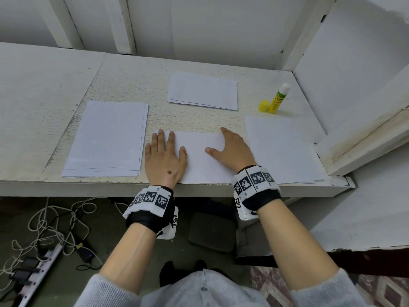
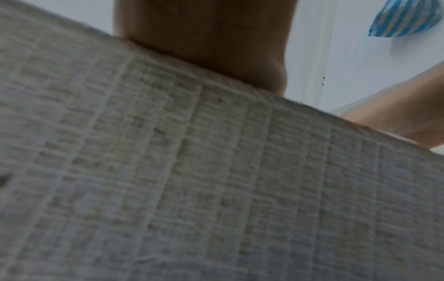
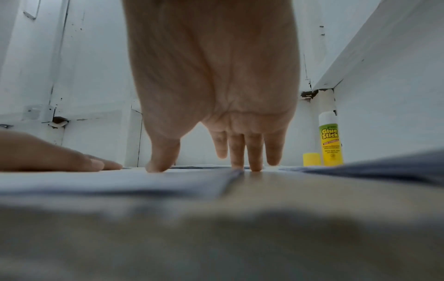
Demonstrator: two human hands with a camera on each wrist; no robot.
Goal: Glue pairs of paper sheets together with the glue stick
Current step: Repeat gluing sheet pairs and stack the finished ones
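A white paper sheet (image 1: 199, 158) lies at the table's near edge, between my two hands. My left hand (image 1: 164, 155) presses flat on its left part with straight fingers. My right hand (image 1: 232, 149) presses on its right edge, fingers straight and thumb spread; the right wrist view shows the right hand's fingertips (image 3: 254, 167) touching down at the sheet's edge. The glue stick (image 1: 277, 98) stands upright and uncapped at the back right, its yellow cap (image 1: 264, 106) beside it. The glue stick (image 3: 330, 140) and cap (image 3: 311, 159) also show in the right wrist view.
A paper stack (image 1: 108, 140) lies to the left, another stack (image 1: 203, 90) at the back centre, and more sheets (image 1: 283, 149) to the right. White walls close the table (image 1: 33, 85) at the back and right. Cables and a power strip lie on the floor.
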